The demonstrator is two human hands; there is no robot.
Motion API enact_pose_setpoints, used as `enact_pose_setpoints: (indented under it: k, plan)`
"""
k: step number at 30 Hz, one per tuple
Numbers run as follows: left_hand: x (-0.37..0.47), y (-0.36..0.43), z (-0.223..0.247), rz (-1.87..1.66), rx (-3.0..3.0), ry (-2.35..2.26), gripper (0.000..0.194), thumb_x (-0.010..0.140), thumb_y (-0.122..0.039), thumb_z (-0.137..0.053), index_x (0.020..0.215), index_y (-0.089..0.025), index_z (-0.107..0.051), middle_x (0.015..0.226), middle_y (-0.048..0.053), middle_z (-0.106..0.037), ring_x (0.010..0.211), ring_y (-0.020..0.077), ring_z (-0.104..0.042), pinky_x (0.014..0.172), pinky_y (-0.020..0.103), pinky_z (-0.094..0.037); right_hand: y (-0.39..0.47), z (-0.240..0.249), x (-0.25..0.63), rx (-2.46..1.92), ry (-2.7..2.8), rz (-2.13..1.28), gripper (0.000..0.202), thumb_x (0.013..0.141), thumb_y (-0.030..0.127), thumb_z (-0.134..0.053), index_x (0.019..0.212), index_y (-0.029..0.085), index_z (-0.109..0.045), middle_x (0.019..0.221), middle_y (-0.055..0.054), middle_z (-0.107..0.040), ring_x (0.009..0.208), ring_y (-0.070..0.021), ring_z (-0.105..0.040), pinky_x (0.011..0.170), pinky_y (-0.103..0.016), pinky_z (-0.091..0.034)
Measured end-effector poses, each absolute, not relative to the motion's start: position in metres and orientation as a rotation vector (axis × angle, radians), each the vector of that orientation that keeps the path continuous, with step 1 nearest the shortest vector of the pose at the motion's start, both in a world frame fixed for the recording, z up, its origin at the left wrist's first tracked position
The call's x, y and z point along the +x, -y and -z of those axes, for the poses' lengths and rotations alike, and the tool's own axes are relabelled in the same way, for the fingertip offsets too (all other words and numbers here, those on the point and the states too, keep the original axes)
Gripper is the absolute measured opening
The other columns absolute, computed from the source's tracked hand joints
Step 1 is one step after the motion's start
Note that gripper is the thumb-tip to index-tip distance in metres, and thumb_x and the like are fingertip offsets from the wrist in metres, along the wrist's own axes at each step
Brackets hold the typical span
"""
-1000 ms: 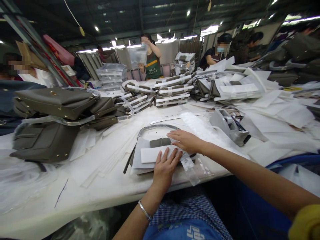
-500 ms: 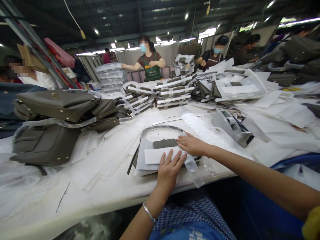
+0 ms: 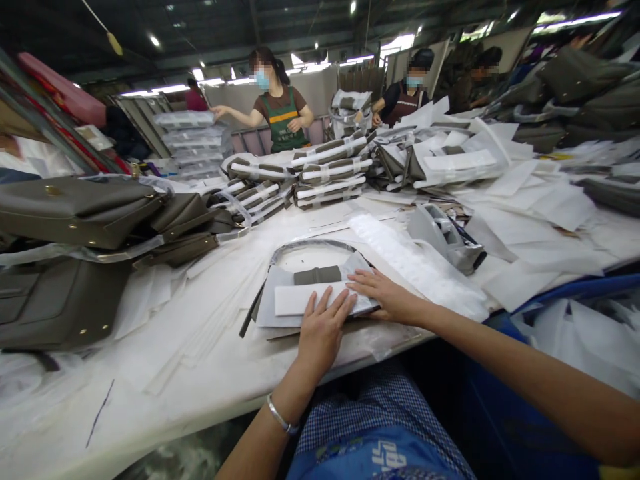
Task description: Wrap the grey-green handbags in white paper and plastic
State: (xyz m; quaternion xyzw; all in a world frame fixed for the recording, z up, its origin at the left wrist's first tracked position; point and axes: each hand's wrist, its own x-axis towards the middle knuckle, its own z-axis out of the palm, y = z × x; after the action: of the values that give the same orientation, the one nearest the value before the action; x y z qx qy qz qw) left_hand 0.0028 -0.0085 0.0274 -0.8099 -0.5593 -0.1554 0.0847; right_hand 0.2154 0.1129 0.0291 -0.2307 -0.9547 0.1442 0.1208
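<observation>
A dark olive bag point(image 3: 317, 275) lies flat before me, its wrapped handle point(image 3: 313, 244) arched toward the back. White paper sheet point(image 3: 273, 283) and a white foam strip point(image 3: 293, 300) cover much of it. My left hand point(image 3: 325, 323) rests on the strip, fingers spread and pointing away from me. My right hand point(image 3: 383, 293) lies on the bag's right side, its spread fingers reaching the right end of the strip. Both palms face down, and neither hand grips anything.
Olive bags point(image 3: 75, 293) are piled at the left; wrapped bags point(image 3: 330, 173) are stacked behind. A grey wrapped item point(image 3: 443, 237) and bubble sheet point(image 3: 410, 260) lie right. Blue bin point(image 3: 555, 300) stands at the right edge. Several people work across the white table point(image 3: 200, 360).
The view has shifted to the right. My right hand has moved down the bag's right side, closer to my left hand. The clear plastic flap by the bag's front right no longer shows plainly.
</observation>
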Motion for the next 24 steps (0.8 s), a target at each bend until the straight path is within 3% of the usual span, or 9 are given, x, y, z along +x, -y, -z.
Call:
enact_pose_setpoints:
  k: [5, 8, 14, 19, 24]
  plan:
    - [0.017, 0.009, -0.036, 0.588, -2.400, 1.761, 0.055, 0.092, -0.047, -0.057, 0.143, -0.031, -0.048, 0.145, 0.004, -0.055, 0.138, 0.0325, -0.043, 0.116, 0.061, -0.028, -0.107, -0.028, 0.214, -0.674, 2.758, -0.377, 0.074, 0.079, 0.030, -0.075, 0.147, 0.018, -0.046, 0.153, -0.018, -0.042, 0.145, -0.0351, -0.032, 0.116, -0.060, -0.025]
    - [0.025, 0.005, -0.025, 0.616, -2.285, 1.758, 0.043, 0.097, -0.038, -0.052, 0.140, -0.034, -0.052, 0.141, 0.003, -0.059, 0.136, 0.0306, -0.047, 0.115, 0.061, -0.028, -0.106, -0.026, 0.212, -0.673, 2.728, -0.370, 0.074, 0.080, 0.033, -0.074, 0.147, 0.018, -0.046, 0.152, -0.019, -0.043, 0.145, -0.0354, -0.032, 0.115, -0.061, -0.025]
    - [0.024, 0.002, -0.004, 0.676, -2.214, 1.650, 0.044, 0.099, -0.029, -0.050, 0.142, -0.035, -0.050, 0.140, 0.002, -0.059, 0.138, 0.0268, -0.046, 0.119, 0.058, -0.024, -0.095, -0.030, 0.226, -0.654, 2.666, -0.332, 0.074, 0.086, 0.031, -0.069, 0.152, 0.019, -0.037, 0.156, -0.015, -0.038, 0.148, -0.0304, -0.027, 0.119, -0.055, -0.024]
    - [0.021, 0.003, -0.004, 0.610, -2.261, 1.659, 0.046, 0.100, -0.030, -0.049, 0.145, -0.036, -0.045, 0.143, 0.000, -0.055, 0.141, 0.0239, -0.043, 0.120, 0.058, -0.023, -0.047, -0.015, 0.272, -0.576, 2.482, -0.205, 0.069, 0.090, 0.039, -0.067, 0.151, 0.026, -0.038, 0.146, -0.011, -0.054, 0.140, -0.0267, -0.043, 0.120, -0.051, -0.028]
    - [0.021, 0.002, -0.005, 0.638, -2.277, 1.686, 0.046, 0.100, -0.030, -0.048, 0.145, -0.035, -0.044, 0.144, -0.001, -0.054, 0.141, 0.0238, -0.042, 0.121, 0.056, -0.021, -0.015, 0.014, 0.278, -0.507, 2.556, -0.214, 0.057, 0.095, 0.028, -0.060, 0.149, 0.025, -0.043, 0.139, -0.008, -0.060, 0.132, -0.0241, -0.053, 0.113, -0.046, -0.043]
